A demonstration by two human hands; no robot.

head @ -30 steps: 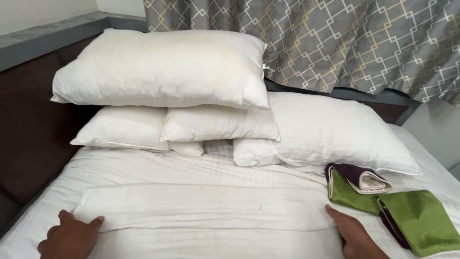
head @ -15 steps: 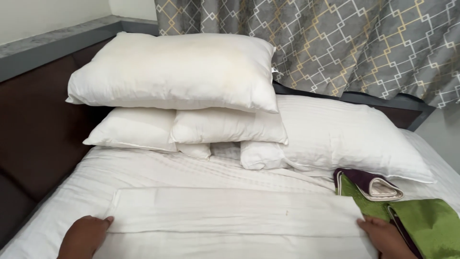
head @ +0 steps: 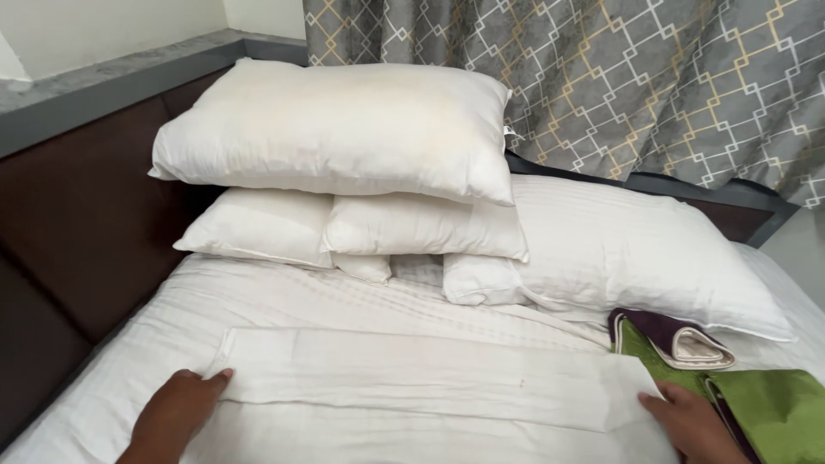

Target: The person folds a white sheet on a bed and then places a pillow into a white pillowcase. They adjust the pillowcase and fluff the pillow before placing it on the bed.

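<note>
A folded white sheet (head: 430,374) lies flat across the bed as a long strip. My left hand (head: 176,412) rests palm down on its left end, fingertips at the fold's corner. My right hand (head: 692,425) presses the sheet's right end near the lower edge of the view. Both hands lie flat with fingers together on the cloth; neither is closed around it.
Several white pillows (head: 344,129) are stacked at the head of the bed, with a large one (head: 636,249) to the right. Folded green cloths (head: 769,404) and a purple and white one (head: 679,339) lie by my right hand. A dark headboard (head: 77,215) runs along the left; patterned grey curtains (head: 653,77) hang behind.
The view has shifted, so the bed sits further right in frame. My hands have slid outward and down along the folded sheet to its two ends.
</note>
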